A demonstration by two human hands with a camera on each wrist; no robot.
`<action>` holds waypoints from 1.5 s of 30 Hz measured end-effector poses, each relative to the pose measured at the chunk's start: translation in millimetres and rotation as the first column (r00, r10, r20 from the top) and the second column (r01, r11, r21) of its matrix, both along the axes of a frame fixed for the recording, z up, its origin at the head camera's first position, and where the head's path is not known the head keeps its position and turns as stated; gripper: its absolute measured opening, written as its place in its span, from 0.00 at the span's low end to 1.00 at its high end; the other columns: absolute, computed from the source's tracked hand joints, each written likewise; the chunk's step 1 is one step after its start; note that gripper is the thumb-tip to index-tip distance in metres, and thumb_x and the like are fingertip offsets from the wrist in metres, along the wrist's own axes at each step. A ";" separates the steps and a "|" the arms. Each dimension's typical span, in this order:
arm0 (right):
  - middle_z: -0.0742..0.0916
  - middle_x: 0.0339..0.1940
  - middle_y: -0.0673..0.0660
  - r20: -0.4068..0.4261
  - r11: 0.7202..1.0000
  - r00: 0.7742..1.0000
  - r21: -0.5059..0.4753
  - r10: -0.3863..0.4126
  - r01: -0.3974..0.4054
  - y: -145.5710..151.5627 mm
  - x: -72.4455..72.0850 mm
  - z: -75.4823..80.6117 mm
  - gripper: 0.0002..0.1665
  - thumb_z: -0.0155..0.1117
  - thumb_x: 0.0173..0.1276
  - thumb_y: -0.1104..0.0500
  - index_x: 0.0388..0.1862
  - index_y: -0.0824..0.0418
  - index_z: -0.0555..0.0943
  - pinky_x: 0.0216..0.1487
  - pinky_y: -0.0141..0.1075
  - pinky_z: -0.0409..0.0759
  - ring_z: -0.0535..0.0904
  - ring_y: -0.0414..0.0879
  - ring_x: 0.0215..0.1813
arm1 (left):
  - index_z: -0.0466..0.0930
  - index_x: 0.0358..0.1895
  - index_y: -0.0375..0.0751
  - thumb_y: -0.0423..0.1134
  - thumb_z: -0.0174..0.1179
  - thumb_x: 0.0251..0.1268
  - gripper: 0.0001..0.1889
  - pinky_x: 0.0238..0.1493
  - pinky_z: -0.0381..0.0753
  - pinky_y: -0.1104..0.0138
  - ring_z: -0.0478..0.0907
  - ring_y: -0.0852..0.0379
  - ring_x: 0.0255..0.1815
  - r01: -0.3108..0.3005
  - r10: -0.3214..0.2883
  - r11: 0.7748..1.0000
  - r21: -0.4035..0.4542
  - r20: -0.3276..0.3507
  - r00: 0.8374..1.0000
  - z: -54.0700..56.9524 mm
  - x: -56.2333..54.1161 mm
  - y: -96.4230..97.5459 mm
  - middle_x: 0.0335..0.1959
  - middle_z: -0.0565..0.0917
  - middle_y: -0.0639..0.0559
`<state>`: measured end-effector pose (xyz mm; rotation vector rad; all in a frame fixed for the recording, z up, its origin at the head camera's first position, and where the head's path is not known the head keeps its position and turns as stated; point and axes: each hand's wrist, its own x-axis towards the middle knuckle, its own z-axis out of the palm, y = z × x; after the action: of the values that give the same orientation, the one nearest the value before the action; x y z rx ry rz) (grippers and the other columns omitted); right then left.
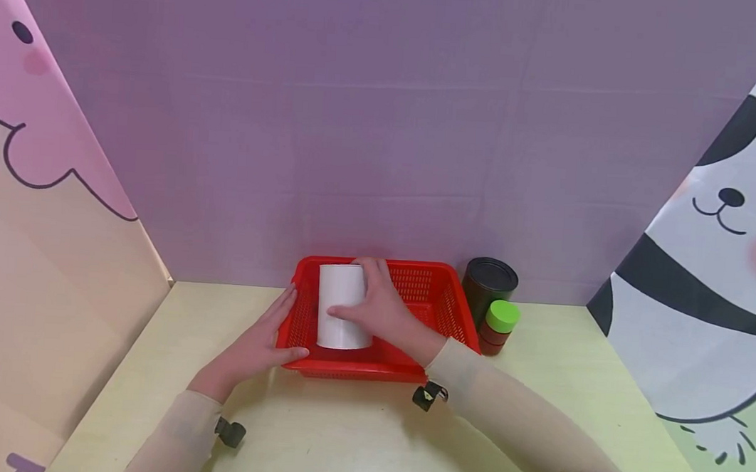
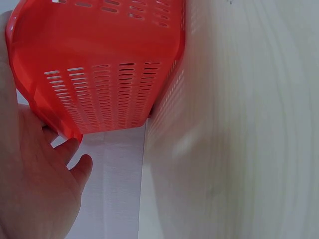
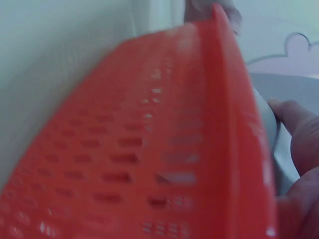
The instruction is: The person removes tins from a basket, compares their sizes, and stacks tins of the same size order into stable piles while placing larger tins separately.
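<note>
My right hand grips a plain white cylinder, thumb across its near side and fingers over its upper end. The cylinder is over the left part of a red plastic basket with slotted walls. At the basket's left end my left hand holds the rim, its thumb over the front corner and its fingers along the left side. In the left wrist view, fingertips show beside the rim. The right wrist view, blurred, shows the basket wall and part of the right hand beyond its rim.
Right of the basket stands a black can with a dark lid. In front of it is a small reddish-brown jar with a green lid. A purple backdrop rises behind the pale wooden table, with printed panels at both sides.
</note>
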<state>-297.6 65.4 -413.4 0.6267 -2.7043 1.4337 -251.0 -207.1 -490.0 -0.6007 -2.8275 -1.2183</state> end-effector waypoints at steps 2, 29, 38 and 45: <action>0.74 0.69 0.52 -0.017 1.000 1.000 -0.017 0.013 -0.013 7.5 -1.3 1.9 0.53 0.91 0.58 0.49 0.76 0.49 0.68 0.51 0.52 0.93 0.78 0.53 0.66 | 0.39 0.94 0.48 0.58 0.78 0.64 0.65 0.74 0.77 0.38 0.43 0.41 0.93 0.003 -0.003 1.000 0.000 -0.006 1.000 -0.5 0.0 0.3 0.94 0.41 0.52; 0.73 0.70 0.56 -0.187 0.997 0.982 -0.080 -0.003 -0.012 99.6 8.4 36.7 0.54 0.91 0.59 0.56 0.76 0.53 0.65 0.54 0.58 0.91 0.73 0.56 0.70 | 0.40 0.94 0.48 0.54 0.78 0.65 0.64 0.79 0.69 0.35 0.42 0.42 0.93 0.009 -0.008 1.000 0.021 -0.009 1.000 -1.4 -0.7 -2.1 0.94 0.41 0.54; 0.71 0.73 0.60 -0.272 0.997 0.960 -0.065 -0.061 0.045 132.5 9.0 48.7 0.54 0.90 0.60 0.59 0.77 0.56 0.64 0.55 0.65 0.89 0.70 0.58 0.72 | 0.39 0.94 0.51 0.55 0.77 0.66 0.64 0.80 0.68 0.34 0.42 0.41 0.93 0.010 -0.010 1.000 0.029 -0.005 1.000 -4.6 -1.5 -3.4 0.94 0.40 0.55; 0.71 0.74 0.62 -0.291 0.989 0.949 -0.113 -0.121 0.092 159.0 8.0 56.5 0.55 0.90 0.61 0.60 0.78 0.60 0.63 0.58 0.62 0.85 0.72 0.61 0.70 | 0.39 0.94 0.52 0.56 0.77 0.66 0.64 0.79 0.69 0.34 0.42 0.41 0.93 0.004 -0.004 1.000 0.030 0.000 1.000 -4.6 -2.2 -3.8 0.94 0.40 0.55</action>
<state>-289.5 224.4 -356.9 0.6227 -2.3839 1.3164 -253.3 -210.8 -494.6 -0.6059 -2.8040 -1.2593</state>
